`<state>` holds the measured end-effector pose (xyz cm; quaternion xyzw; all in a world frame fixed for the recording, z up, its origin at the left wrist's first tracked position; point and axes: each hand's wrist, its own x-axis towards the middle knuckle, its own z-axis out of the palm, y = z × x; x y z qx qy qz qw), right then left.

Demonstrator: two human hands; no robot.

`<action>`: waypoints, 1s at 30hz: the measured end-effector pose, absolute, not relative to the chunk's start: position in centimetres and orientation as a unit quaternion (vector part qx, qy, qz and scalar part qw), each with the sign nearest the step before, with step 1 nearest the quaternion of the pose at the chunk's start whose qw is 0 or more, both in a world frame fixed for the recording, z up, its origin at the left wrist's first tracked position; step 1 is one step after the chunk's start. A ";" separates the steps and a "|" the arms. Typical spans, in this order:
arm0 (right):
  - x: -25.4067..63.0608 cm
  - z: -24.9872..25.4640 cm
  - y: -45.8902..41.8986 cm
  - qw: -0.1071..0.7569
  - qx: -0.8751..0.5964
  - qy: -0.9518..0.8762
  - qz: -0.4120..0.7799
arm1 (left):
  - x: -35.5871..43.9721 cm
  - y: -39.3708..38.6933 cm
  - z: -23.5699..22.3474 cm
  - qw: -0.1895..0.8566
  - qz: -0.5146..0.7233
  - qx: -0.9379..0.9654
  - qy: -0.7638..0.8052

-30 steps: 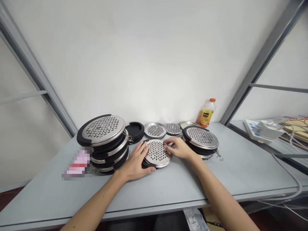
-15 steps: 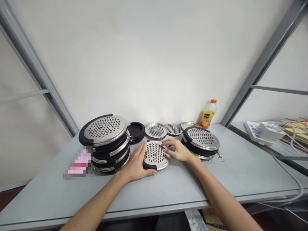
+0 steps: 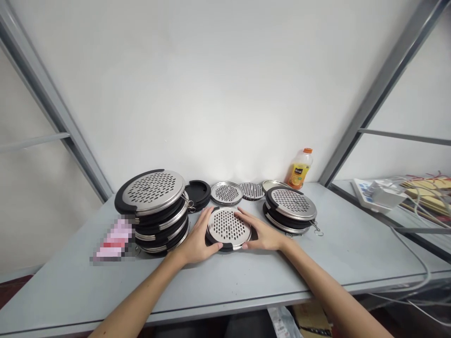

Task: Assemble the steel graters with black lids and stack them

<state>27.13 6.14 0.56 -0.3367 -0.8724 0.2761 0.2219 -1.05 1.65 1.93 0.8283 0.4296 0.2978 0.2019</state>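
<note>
A round perforated metal disc [image 3: 229, 224] with a black part-rim lies flat at the middle of the table, between my hands. My left hand [image 3: 201, 239] wraps its left edge, thumb on the near rim and fingers along the far left side. On the right edge, my right hand [image 3: 263, 233] grips with its fingers near the top and its thumb on the near rim. A tall stack of similar discs [image 3: 152, 190] with black and metal layers stands to the left. A lower stack [image 3: 293, 205] sits right of my right hand.
Along the wall lie a black round tray [image 3: 198, 193], a disc with round holes [image 3: 227, 193], a slotted disc [image 3: 252, 190] and a plain metal ring [image 3: 275, 183]. An orange-capped juice bottle [image 3: 299, 169] stands behind the right stack. White cables and boxes [image 3: 382, 193] are at far right.
My right hand has shifted from resting fingertips on the disc's top to gripping its right edge, thumb now on the near rim. My left thumb has come onto the near rim.
</note>
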 end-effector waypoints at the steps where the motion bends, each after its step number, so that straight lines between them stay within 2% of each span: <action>1: 27.1 0.5 6.2 0.226 -0.339 -0.868 0.282 | -1.1 1.6 1.9 0.207 0.284 0.829 0.436; 5: 26.7 0.8 6.2 0.248 -0.350 -0.858 0.282 | -1.1 1.4 1.8 0.215 0.260 0.823 0.457; 15: 26.3 0.2 6.4 0.285 -0.347 -0.855 0.259 | -0.7 1.4 2.3 0.191 0.303 0.814 0.457; 23: 25.8 0.5 6.6 0.276 -0.344 -0.863 0.248 | -0.2 1.6 1.8 0.204 0.322 0.810 0.446; 30: 25.7 0.2 6.6 0.277 -0.336 -0.862 0.262 | -0.2 1.6 1.9 0.208 0.289 0.816 0.455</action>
